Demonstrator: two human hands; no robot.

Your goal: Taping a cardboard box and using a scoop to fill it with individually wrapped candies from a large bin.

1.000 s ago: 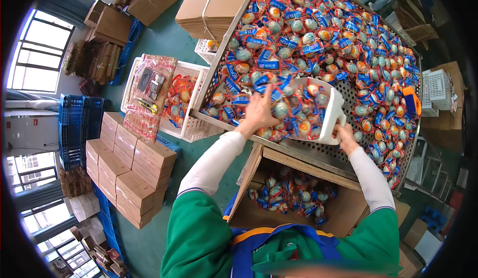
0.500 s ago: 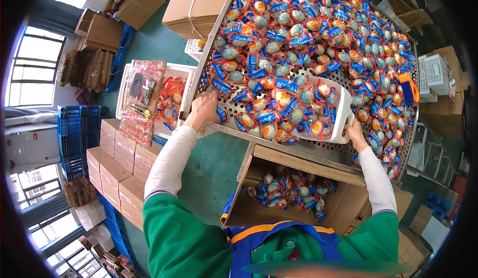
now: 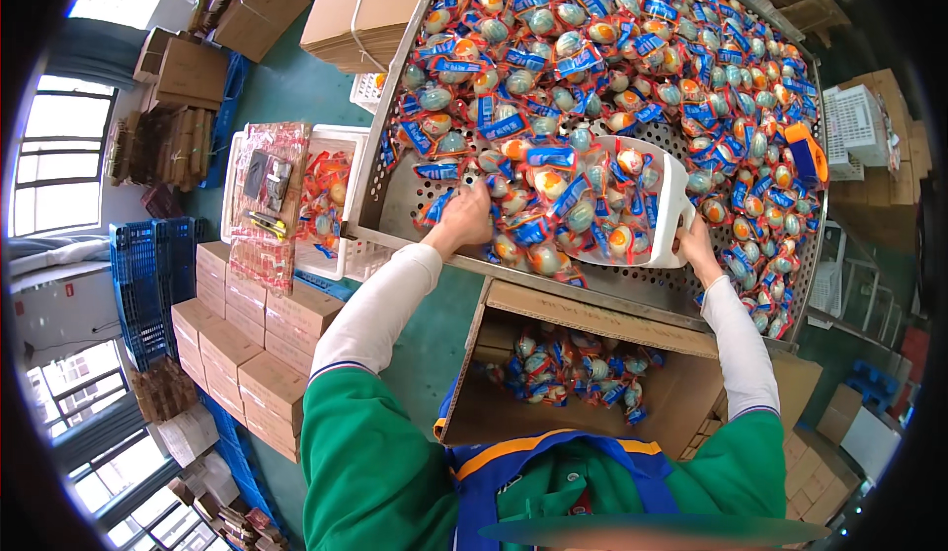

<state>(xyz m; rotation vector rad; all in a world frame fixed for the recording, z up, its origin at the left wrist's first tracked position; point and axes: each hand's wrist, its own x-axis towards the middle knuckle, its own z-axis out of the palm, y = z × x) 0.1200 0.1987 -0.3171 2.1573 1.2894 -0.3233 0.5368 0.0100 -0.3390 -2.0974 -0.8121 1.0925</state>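
Observation:
A perforated metal tray (image 3: 395,205) is heaped with wrapped eggs (image 3: 553,47) in clear, red and blue packets. Low in the tray lies a white plastic scoop (image 3: 673,205), loaded with several egg packets. My right hand (image 3: 697,251) is closed round the scoop's handle at its right end. On the other side of the load, my left hand (image 3: 466,217) is cupped against loose packets and pressing them toward the scoop; its fingers are partly hidden. Just below the tray's front edge, an open cardboard box (image 3: 681,393) contains more egg packets.
At left, a white crate (image 3: 348,146) holds red packets, with a flattened pink carton and a yellow cutter on it. Closed cartons (image 3: 232,344) are stacked below that. An orange and blue tool (image 3: 808,156) lies at the tray's right side. Blue plastic pallets (image 3: 148,284) stand far left.
My left hand has moved right from the tray's left corner, sweeping packets toward the scoop and baring metal behind it. My right hand keeps hold of the scoop in nearly the same place.

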